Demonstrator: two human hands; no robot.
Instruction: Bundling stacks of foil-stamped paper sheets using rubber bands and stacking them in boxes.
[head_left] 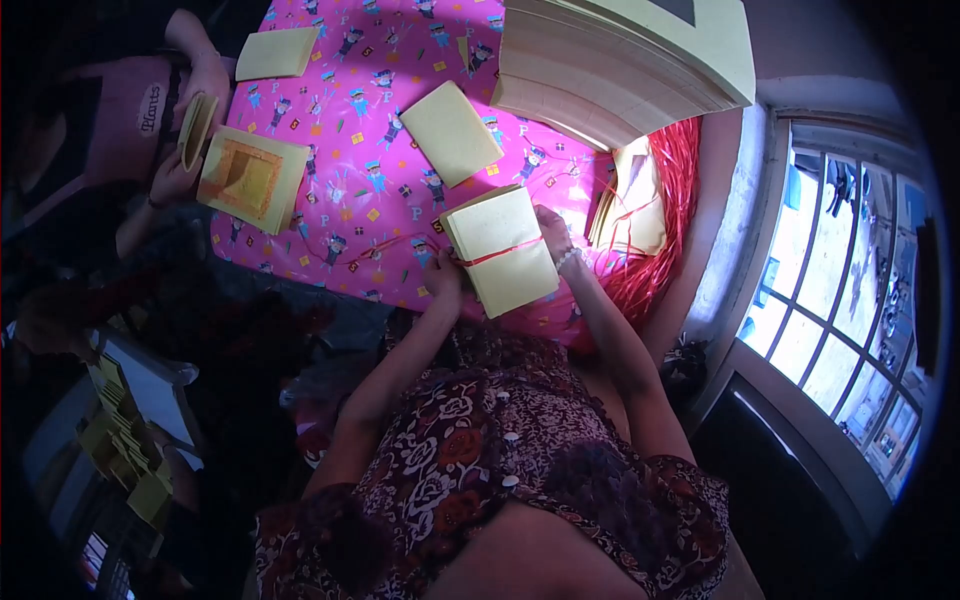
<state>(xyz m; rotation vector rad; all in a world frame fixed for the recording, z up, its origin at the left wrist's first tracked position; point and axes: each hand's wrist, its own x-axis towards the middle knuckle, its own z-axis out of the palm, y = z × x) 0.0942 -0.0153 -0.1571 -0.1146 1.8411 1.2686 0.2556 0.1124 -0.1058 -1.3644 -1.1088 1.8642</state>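
A bundle of pale yellow paper sheets (500,225) is tilted up at the near edge of the table, with a red plastic string (505,252) passed across its middle. My left hand (443,275) is closed at the bundle's left edge, pinching where the string comes round. On the opposite side, my right hand (553,232) grips the bundle's edge, its fingers partly hidden behind the sheets. Just beyond lies another yellow paper stack (450,135). Loose red string trails over the pink patterned tablecloth (350,215) to the left.
A tall pile of yellow paper (610,70) stands at the far right. Red strings (680,200) hang beside tied paper (640,205). At left, a co-worker's hands (180,170) hold folded paper near a stack with an orange-gold square (250,180). A barred window (840,270) is at right.
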